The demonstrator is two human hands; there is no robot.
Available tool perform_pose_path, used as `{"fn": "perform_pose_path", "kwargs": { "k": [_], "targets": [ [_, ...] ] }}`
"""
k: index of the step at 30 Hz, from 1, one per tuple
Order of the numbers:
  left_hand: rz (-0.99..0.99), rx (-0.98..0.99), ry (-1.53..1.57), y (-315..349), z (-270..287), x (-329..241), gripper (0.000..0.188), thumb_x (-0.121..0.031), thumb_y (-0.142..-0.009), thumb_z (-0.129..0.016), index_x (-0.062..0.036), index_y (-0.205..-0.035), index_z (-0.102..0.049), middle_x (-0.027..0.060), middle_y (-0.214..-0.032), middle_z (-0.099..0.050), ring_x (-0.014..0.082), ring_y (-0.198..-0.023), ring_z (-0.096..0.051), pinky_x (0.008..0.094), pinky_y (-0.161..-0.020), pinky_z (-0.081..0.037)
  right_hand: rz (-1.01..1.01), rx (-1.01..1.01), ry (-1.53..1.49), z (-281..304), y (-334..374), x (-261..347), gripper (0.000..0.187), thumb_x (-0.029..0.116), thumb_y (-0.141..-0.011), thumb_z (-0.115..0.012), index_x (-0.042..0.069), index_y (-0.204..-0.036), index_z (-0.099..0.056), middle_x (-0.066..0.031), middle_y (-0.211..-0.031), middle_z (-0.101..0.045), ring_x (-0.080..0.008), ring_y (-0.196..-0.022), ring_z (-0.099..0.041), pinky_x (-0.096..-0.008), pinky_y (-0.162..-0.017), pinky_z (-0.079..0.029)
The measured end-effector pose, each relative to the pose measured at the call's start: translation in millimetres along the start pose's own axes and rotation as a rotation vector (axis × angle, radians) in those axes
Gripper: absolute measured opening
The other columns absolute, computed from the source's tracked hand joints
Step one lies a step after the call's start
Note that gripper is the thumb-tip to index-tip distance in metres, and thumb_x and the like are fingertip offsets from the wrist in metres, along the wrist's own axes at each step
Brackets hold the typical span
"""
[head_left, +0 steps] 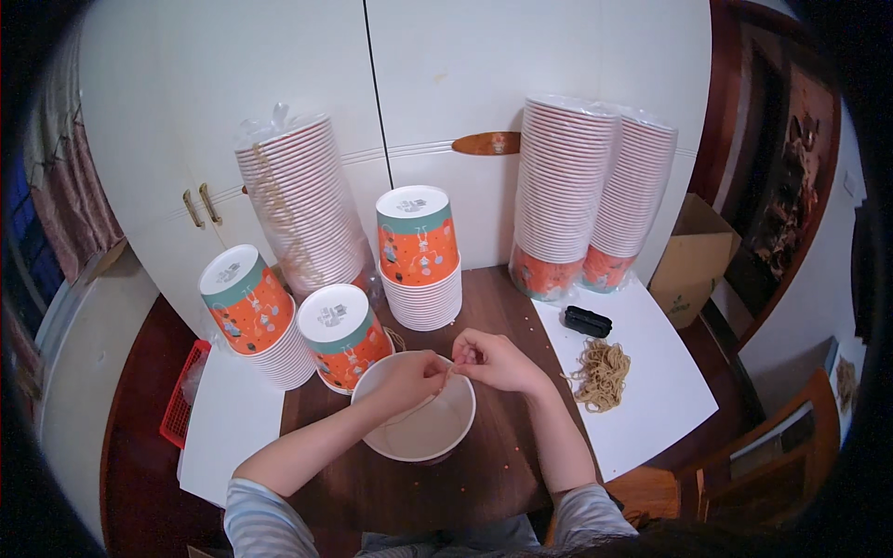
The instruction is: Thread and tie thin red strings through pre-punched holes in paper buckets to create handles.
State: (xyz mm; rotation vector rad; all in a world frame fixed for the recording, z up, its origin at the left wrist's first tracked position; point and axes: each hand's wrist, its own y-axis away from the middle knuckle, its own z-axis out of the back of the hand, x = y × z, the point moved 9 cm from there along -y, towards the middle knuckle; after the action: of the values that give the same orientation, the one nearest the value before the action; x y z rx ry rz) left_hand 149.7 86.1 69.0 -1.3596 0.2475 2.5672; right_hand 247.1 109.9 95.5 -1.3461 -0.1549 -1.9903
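A large white paper bucket (pixel 420 441) stands with its mouth up on the dark table in front of me. Above its far right rim my left hand (pixel 416 378) and my right hand (pixel 500 361) meet, fingertips pinched close together. Between them is a thin beige cord (pixel 430 402), part of which trails below my left hand across the bucket's opening. Its ends and any knot are too small to make out. Just left of this bucket, an upside-down orange and green paper bucket (pixel 343 352) almost touches it.
Upside-down bucket stacks stand at the left (pixel 249 307) and back middle (pixel 419 246). Taller plastic-wrapped stacks rise at the back left (pixel 302 200) and back right (pixel 563 177). On the white board at right lie a heap of beige cords (pixel 601 377) and a black object (pixel 587 322).
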Motion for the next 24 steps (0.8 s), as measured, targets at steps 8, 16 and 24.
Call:
{"fn": "perform_pose_path", "kwargs": {
  "k": [8,16,24],
  "targets": [
    [-0.034,-0.185,-0.010,-1,17,7,0.013,-0.011,-0.074,-0.061,-0.0012,-0.083,-0.061,0.0072,-0.069,-0.063,0.0125,-0.064,-0.061,0.0254,-0.059,-0.047,-0.035,0.024,-0.057,-2,-1,-4,0.015,0.001,-0.073,-0.063,0.003,-0.082,-0.051,0.0025,-0.068,-0.051,-0.0044,-0.064,-0.047,-0.0204,-0.059,-0.041],
    [-0.036,-0.118,0.095,-6,12,12,0.017,-0.011,-0.076,-0.063,0.0007,-0.088,-0.061,0.0058,-0.077,-0.063,0.0101,-0.068,-0.059,0.0235,-0.061,-0.049,-0.044,0.024,-0.070,-1,-1,-11,0.015,0.000,-0.073,-0.062,0.003,-0.083,-0.051,0.0020,-0.069,-0.053,-0.0042,-0.065,-0.048,-0.0197,-0.060,-0.042],
    [0.000,-0.053,0.184,-4,8,10,0.019,-0.014,-0.075,-0.064,0.0014,-0.086,-0.061,0.0056,-0.078,-0.062,0.0096,-0.070,-0.058,0.0220,-0.063,-0.047,-0.060,0.022,-0.079,-1,-1,-10,0.016,0.000,-0.073,-0.063,0.003,-0.084,-0.051,0.0020,-0.069,-0.053,-0.0040,-0.065,-0.048,-0.0200,-0.060,-0.042]
  ]
}}
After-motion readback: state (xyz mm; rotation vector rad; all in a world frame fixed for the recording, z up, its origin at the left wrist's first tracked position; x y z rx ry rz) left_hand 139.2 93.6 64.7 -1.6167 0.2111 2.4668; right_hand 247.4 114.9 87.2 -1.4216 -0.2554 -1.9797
